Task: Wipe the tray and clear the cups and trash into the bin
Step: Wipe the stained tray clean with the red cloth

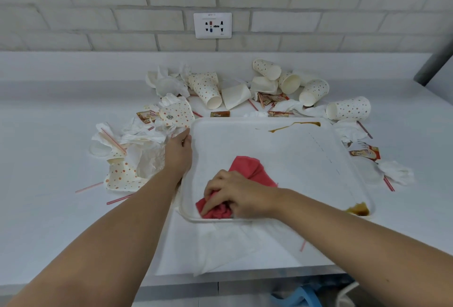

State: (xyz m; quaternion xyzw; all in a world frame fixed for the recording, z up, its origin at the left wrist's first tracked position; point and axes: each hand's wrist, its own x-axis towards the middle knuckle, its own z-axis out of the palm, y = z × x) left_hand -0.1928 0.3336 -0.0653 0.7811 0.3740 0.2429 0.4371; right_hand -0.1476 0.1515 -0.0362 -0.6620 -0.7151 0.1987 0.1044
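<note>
A white tray [289,149] lies on the white counter in front of me. Brown smears mark it, one at the far edge [296,125] and one at the near right corner [359,209]. My right hand [235,194] grips a bunched red cloth [245,179] and presses it on the tray's near left part. My left hand [177,152] holds the tray's left rim near the far corner. Several dotted paper cups [313,92] lie tipped over behind the tray, with a crushed one [122,176] at the left.
Crumpled napkins [137,140], red-striped straws [89,187] and brown sachets [365,154] ring the tray on three sides. A white paper sheet [228,248] lies under the tray's near edge. A wall socket [212,25] sits on the brick wall behind. Something blue [306,297] shows below the counter edge.
</note>
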